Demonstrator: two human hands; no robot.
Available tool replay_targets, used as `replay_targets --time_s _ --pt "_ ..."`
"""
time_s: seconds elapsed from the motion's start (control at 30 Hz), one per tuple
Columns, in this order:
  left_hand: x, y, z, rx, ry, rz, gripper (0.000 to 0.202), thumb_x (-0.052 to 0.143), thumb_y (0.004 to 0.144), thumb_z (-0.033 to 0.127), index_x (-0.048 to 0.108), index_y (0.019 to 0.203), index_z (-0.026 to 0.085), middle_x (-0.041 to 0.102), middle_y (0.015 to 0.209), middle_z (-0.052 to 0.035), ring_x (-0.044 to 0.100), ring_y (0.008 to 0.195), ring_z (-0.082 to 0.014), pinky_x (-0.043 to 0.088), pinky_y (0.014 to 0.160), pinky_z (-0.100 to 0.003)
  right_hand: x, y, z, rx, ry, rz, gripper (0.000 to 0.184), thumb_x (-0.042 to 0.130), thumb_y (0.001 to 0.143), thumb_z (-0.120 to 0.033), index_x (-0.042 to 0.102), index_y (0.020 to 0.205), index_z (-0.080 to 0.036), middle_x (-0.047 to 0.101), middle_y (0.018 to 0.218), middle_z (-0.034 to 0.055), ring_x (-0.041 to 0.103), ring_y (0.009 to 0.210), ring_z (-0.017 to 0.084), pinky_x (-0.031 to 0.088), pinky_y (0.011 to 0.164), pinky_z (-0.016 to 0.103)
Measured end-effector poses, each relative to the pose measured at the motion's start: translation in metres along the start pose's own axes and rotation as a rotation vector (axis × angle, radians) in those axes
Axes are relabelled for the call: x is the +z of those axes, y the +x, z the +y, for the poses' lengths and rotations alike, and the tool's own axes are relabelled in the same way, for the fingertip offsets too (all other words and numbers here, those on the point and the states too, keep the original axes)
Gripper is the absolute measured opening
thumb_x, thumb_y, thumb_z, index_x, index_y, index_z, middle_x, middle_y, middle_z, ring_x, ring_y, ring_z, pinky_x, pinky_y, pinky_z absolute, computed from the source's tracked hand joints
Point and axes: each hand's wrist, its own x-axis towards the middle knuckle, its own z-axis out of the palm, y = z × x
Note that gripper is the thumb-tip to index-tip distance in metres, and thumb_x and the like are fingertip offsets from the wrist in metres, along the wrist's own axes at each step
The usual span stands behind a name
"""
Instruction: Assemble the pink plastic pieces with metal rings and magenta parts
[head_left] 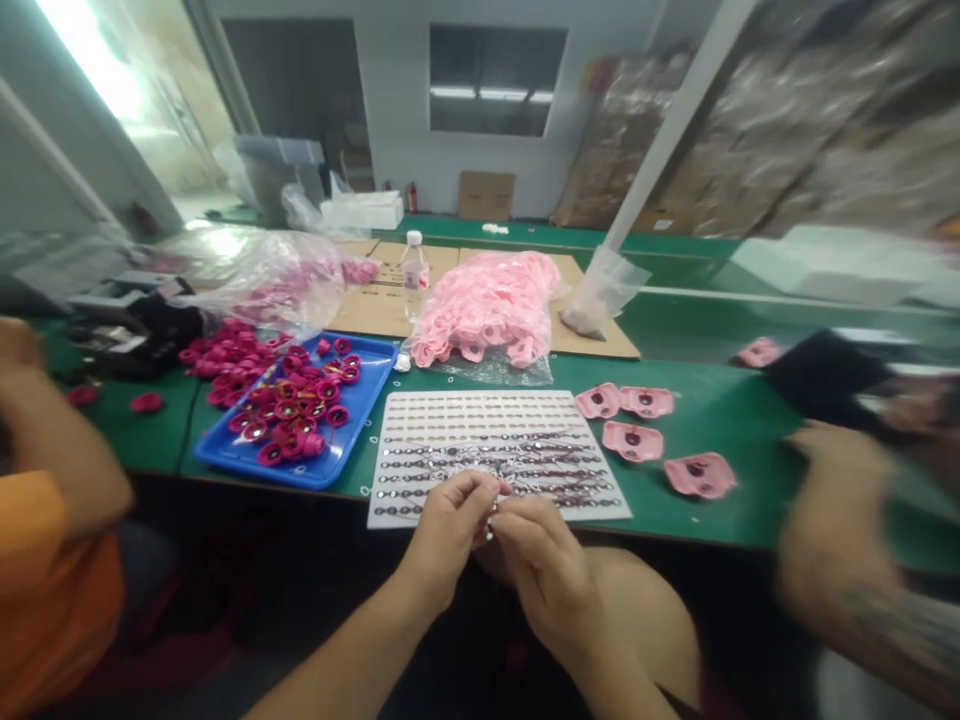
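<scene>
My left hand and my right hand meet at the near edge of the table, fingertips pinched together on a tiny shiny part I cannot make out. Just beyond them lies a white perforated tray with rows of small metal pieces. To its left stands a blue tray holding several dark pink round parts. Light pink flat pieces lie on the green table to the right of the white tray.
A clear bag of light pink pieces, a water bottle and a cardboard sheet sit further back. One person in an orange sleeve sits at the left; another person's blurred arm reaches in at the right.
</scene>
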Motion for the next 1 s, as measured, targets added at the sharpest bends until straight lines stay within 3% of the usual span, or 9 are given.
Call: replay_targets --time_s 0.13,0.3,0.37,0.47,0.57,0.67,1.0 --pt "0.009 -0.008 -0.011 0.023 -0.064 0.008 0.020 0.042 0.074 0.035 0.053 0.076 0.018 0.030 0.053 0.0047 0.025 0.044 -0.0038 0.025 0.043 -0.016 -0.004 -0.018 -0.005 0.027 0.074 0.038 0.032 0.045 0.072 -0.009 0.049 0.097 -0.028 0.051 0.091 0.0032 0.046 0.085 0.018 0.039 0.077 0.037" --pt "0.023 -0.019 -0.018 0.068 0.089 0.035 0.017 0.042 0.075 0.032 0.051 0.070 0.018 0.031 0.052 0.0043 0.027 0.045 -0.0046 0.023 0.042 -0.017 -0.011 -0.015 -0.013 0.424 0.373 0.358 0.022 0.046 0.074 -0.025 0.047 0.096 -0.024 0.051 0.094 0.0061 0.049 0.084 0.020 0.042 0.074 0.037" --pt "0.029 -0.023 -0.020 0.095 0.195 0.044 0.017 0.042 0.075 0.031 0.051 0.068 0.018 0.034 0.052 0.0037 0.031 0.046 -0.0056 0.026 0.043 -0.017 -0.012 -0.010 -0.015 0.548 0.537 0.329 0.021 0.046 0.074 -0.030 0.048 0.093 -0.022 0.053 0.091 0.0067 0.051 0.081 0.020 0.044 0.070 0.035" --pt "0.033 -0.028 -0.020 0.183 0.426 0.073 0.018 0.041 0.076 0.030 0.052 0.069 0.019 0.043 0.057 0.0016 0.039 0.053 -0.0085 0.033 0.050 -0.021 -0.016 -0.008 -0.016 0.592 0.699 0.243 0.018 0.046 0.073 -0.034 0.051 0.084 -0.020 0.056 0.083 0.0061 0.054 0.076 0.019 0.046 0.064 0.032" --pt "0.029 -0.032 -0.014 0.328 0.701 0.135 0.016 0.042 0.075 0.028 0.055 0.072 0.019 0.050 0.066 -0.0009 0.045 0.062 -0.0121 0.037 0.059 -0.024 -0.026 -0.010 -0.019 0.586 0.592 0.226 0.015 0.045 0.074 -0.031 0.052 0.081 -0.019 0.056 0.080 0.0040 0.053 0.077 0.018 0.043 0.070 0.031" --pt "0.024 -0.033 -0.006 0.432 0.883 0.157 0.015 0.043 0.074 0.025 0.056 0.079 0.018 0.052 0.071 -0.0019 0.045 0.062 -0.0117 0.037 0.058 -0.024 -0.036 -0.014 -0.021 0.576 0.443 0.136 0.014 0.043 0.076 -0.028 0.054 0.079 -0.019 0.056 0.079 0.0026 0.052 0.078 0.017 0.040 0.074 0.031" --pt "0.010 -0.028 0.001 0.441 1.035 0.091 0.010 0.045 0.070 0.018 0.055 0.070 0.017 0.048 0.064 0.0003 0.041 0.059 -0.0089 0.034 0.055 -0.021 -0.026 -0.012 -0.014 0.523 0.351 0.025 0.013 0.044 0.075 -0.025 0.054 0.081 -0.021 0.056 0.081 0.0022 0.051 0.077 0.016 0.039 0.070 0.027"
